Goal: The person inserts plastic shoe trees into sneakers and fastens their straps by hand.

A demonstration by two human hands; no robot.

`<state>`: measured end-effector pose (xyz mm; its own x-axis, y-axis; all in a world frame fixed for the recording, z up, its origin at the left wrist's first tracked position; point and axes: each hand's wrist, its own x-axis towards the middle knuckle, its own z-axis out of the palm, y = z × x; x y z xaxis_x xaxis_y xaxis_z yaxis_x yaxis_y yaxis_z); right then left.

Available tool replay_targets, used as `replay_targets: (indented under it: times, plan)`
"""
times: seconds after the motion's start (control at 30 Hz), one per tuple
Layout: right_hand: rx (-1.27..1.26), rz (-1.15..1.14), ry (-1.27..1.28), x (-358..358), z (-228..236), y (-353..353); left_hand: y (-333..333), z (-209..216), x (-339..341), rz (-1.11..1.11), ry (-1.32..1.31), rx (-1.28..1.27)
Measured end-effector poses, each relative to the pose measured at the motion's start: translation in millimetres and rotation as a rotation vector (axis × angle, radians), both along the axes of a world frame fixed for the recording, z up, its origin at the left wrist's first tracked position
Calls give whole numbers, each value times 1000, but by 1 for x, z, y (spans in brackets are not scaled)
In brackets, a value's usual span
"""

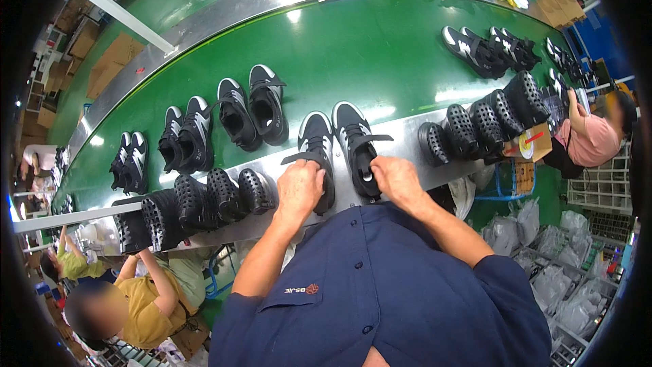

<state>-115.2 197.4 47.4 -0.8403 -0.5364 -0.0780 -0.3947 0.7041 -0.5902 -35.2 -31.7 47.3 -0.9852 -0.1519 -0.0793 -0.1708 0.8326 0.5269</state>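
Observation:
Two black and white sneakers stand side by side before me at the metal edge of the green conveyor belt, toes pointing away. My left hand (303, 183) is closed at the collar of the left sneaker (316, 137); that sneaker's strap sticks out to the left just above my fingers. On the right sneaker (349, 122), my right hand (396, 178) pinches the right side of the opening near the heel. Its loose strap (376, 138) points right, above that hand. My fingertips are partly hidden inside the openings.
Matching pairs of sneakers (268, 105) stand on the belt to the left, others (473, 51) at far right. Black studded shoe-shaped forms (192, 202) line the metal ledge on both sides (485, 120). Co-workers sit at left (146, 306) and right (594, 137). A metal post (122, 13) rises at far left.

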Motion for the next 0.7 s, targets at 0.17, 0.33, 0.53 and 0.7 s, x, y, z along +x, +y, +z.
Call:
replay_targets:
  times: [0.17, 0.33, 0.53, 0.7]
  plan:
    - [41, 87, 35, -12, -28, 1, 52, -17, -24, -304, 291, -138]
    - [129, 64, 50, -19, -50, -2, 73, -45, -42, -240, 325, -296]
    - [11, 104, 74, -51, -38, 0, 23, -35, -95, -249, 107, 320]
    - [77, 156, 29, -82, -1, -15, 0, -27, -128, -270, -21, 322]
